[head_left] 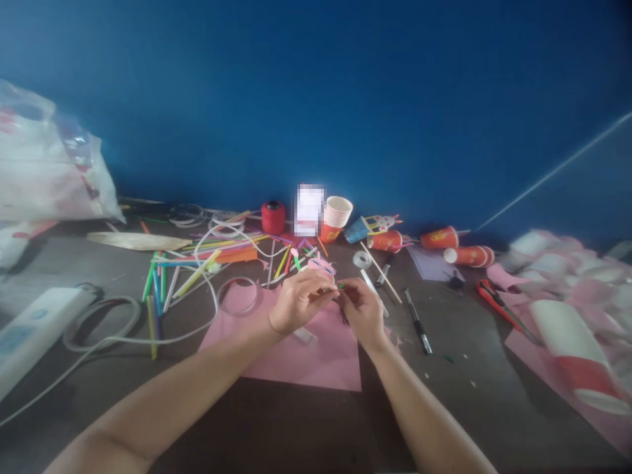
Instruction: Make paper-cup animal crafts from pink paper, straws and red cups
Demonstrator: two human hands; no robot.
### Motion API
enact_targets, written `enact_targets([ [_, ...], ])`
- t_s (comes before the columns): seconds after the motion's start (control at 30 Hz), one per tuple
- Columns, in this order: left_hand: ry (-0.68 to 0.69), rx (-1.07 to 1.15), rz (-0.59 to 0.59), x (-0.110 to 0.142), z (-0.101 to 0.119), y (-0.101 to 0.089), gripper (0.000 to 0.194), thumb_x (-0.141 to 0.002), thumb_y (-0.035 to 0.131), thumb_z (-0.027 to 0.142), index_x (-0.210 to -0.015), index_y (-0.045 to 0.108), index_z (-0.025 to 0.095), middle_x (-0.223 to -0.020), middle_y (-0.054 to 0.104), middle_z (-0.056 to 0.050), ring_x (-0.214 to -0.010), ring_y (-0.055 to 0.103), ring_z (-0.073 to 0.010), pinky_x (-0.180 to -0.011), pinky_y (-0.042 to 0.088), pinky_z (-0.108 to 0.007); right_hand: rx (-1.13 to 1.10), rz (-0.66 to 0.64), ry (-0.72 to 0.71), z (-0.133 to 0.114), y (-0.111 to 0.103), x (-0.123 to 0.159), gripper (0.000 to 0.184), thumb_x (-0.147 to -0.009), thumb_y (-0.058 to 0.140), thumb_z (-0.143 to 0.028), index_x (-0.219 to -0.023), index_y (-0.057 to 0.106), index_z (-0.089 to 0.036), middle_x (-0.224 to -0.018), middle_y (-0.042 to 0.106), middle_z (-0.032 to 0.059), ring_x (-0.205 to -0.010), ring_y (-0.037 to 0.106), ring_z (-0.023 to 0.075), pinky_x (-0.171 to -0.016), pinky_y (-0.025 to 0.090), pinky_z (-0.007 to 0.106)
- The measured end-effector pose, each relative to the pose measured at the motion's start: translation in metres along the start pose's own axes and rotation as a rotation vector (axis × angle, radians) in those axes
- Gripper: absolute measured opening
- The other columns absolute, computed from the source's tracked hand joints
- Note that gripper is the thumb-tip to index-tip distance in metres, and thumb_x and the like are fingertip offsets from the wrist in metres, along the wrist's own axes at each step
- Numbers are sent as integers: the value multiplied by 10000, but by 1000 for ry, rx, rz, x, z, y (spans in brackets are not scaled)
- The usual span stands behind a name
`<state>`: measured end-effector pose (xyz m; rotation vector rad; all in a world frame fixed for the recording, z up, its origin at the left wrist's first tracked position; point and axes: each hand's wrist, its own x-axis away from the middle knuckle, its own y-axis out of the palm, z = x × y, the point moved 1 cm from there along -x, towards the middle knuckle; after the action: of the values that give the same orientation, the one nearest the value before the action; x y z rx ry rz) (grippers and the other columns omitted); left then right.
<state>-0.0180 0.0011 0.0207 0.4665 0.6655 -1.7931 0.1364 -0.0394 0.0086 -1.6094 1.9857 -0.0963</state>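
My left hand [302,299] and my right hand [363,309] meet above a pink sheet of paper [330,368]. Both are closed in a pinch, fingertips nearly touching. Between them shows a small green piece [341,286], too small to name and mostly covered by the fingers. Just beyond my left hand is a pink paper cutout [322,264] with dark curved lines. Beside it stands a green strip with a pink tip [296,258]. A small whitish piece [305,337] lies on the pink sheet below my hands.
A stack of paper cups [338,209] stands by a lit phone [309,210] at the back. Colored straws and a white cable [217,296] spread leftward, near a power strip [42,329]. To the right lie a pen [417,322], a red utility knife [503,306] and a cup [577,355].
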Motion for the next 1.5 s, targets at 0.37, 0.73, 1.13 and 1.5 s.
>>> enact_targets([
  [0.37,148,-290,-45,0,-3,0,96,-799,625,255,-833,663,174,-837,687,-52,-824,645,-150,-743,525,-261,18,0,-113,-2,0,1,109,-826,547,-189,-902,622,-209,-823,613,17,-720,589,131,-614,476,235],
  [0.73,119,-294,-26,-1,-1,2,104,-799,630,272,-807,651,171,-812,675,-41,-777,633,-130,-721,502,-244,4,-15,-151,-5,-1,3,120,-825,553,-193,-929,612,-207,-843,594,18,-703,583,123,-589,489,228],
  [1.13,107,-304,-30,-2,0,1,131,-812,611,283,-889,649,184,-823,685,-38,-750,635,-136,-691,504,-251,14,6,-192,-6,-1,2,116,-823,544,-160,-913,604,-204,-833,603,17,-723,585,130,-606,476,236],
  [1.5,73,-306,-32,-1,-3,2,161,-815,609,313,-910,651,191,-852,687,-40,-774,635,-139,-709,503,-256,20,25,-234,-5,-1,2,128,-821,539,-152,-905,614,-213,-843,613,24,-753,593,145,-620,483,251],
])
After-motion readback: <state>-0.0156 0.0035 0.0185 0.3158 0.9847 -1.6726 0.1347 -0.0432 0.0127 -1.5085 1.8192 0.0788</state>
